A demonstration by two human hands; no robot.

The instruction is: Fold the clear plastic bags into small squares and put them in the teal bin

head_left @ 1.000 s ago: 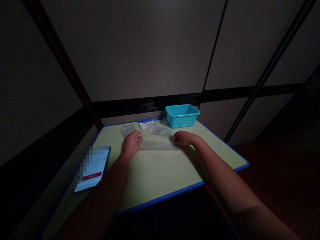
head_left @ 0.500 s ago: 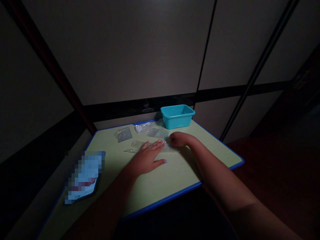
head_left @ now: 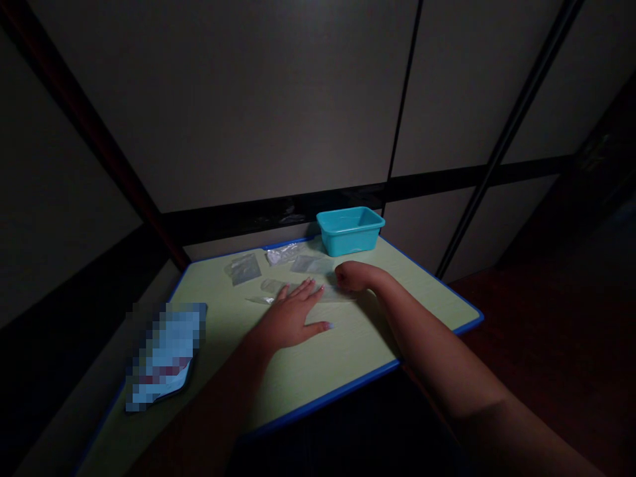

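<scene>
A clear plastic bag point(head_left: 272, 287) lies on the light green table point(head_left: 318, 364), spread from left to right. My left hand point(head_left: 293, 317) rests flat on it with the fingers spread. At the bag's right end my right hand point(head_left: 352, 276) is curled into a fist, knuckles up; what its fingers hold, if anything, is hidden. Just behind the hands lies a flat clear bag point(head_left: 312, 264). Farther left are a second flat bag point(head_left: 246, 268) and a crumpled clear bag point(head_left: 283, 254).
A turquoise plastic basket point(head_left: 350, 240) stands at the table's back edge. On the left lies a tablet-like device point(head_left: 171, 358), its screen blurred out. Wardrobe-like panels point(head_left: 278, 106) rise right behind the table, whose border is blue.
My left hand has shifted slightly left and toward me along the bag. My right fist stays nearly in place. The whole view has moved a little.
</scene>
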